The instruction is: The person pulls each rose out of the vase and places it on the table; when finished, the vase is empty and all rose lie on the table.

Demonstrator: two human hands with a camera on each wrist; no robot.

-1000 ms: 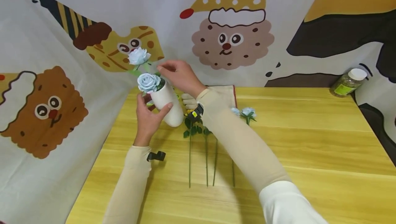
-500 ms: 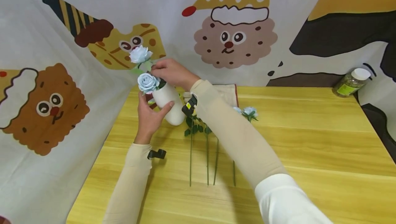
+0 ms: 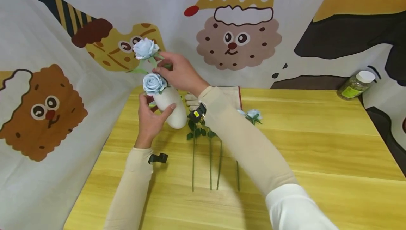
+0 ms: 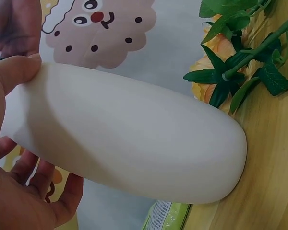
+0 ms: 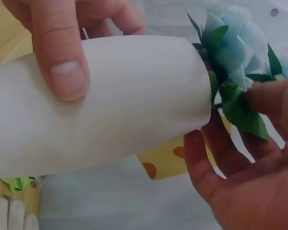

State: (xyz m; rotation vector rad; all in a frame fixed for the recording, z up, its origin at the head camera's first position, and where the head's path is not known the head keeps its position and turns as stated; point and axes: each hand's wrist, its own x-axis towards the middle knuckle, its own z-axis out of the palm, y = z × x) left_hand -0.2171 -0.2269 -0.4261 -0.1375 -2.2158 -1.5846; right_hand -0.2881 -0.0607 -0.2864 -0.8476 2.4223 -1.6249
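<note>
My left hand (image 3: 149,122) grips a smooth white vase (image 3: 172,108), thumb on one side and fingers round the other. The vase tilts, its mouth leaning up to the left and its base low by the tabletop. One light blue rose (image 3: 154,83) sits at the mouth. A second blue rose (image 3: 146,48) stands higher, and my right hand (image 3: 180,71) pinches it below the bloom, by its stem and leaves. In the right wrist view, fingers of the right hand (image 5: 259,177) lie beside the vase's rim; the exact pinch point is partly hidden.
Several green flower stems (image 3: 210,166) lie on the wooden table (image 3: 301,145), with a blue bloom (image 3: 253,114) and a peach bloom (image 4: 221,52). Behind are a pale glove (image 3: 191,101) and a red-edged cloth (image 3: 231,97). A white-lidded jar (image 3: 353,86) stands at the back right.
My right hand has moved in to the left and up onto the higher rose, which has risen slightly. The left hand keeps holding the tilted vase in nearly the same place.
</note>
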